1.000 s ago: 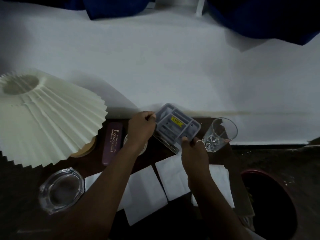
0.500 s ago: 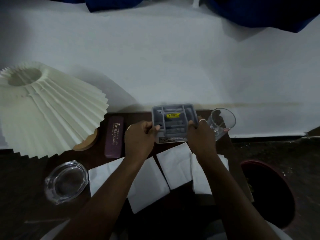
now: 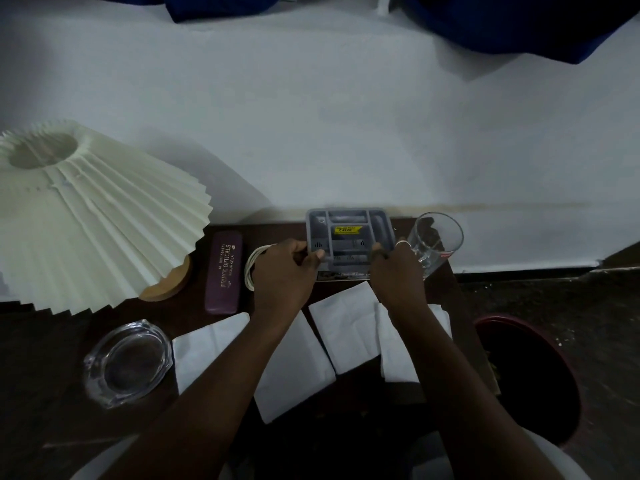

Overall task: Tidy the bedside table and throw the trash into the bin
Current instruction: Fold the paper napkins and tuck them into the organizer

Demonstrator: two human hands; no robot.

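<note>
At the far left of the frame the cream pleated paper lampshade (image 3: pixel 93 216) on its wooden base looks light and easily creased, so it is better moved by the base. Below it, at lower left, the clear heavy glass ashtray (image 3: pixel 129 363) sits on the dark wooden bedside surface (image 3: pixel 48 358); it is probably weighty, hard and slick, best taken by its thick rim. Right of the lamp lies the purple rigid spectacle case (image 3: pixel 223 273), stiff and easy to pinch across its width, and beside it a coil of pale cord (image 3: pixel 252 268), partly hidden. The left hand (image 3: pixel 282 275) and right hand (image 3: pixel 398 275) each have their grip clamped on a near corner of the grey plastic compartment tray (image 3: pixel 349 237) with a yellow sticker, which sits at the back edge of the surface, centre frame; it appears light and stiff, so two-corner holds suit it. Under the forearms lie flat white paper napkins (image 3: pixel 346 327), limp and light, likely the trash, best gathered by crumpling. Just right of the tray stands a clear drinking glass (image 3: pixel 436 240), fragile and close to the right hand. At lower right is the dark red-rimmed bin (image 3: pixel 533 379), beside the surface.
</note>
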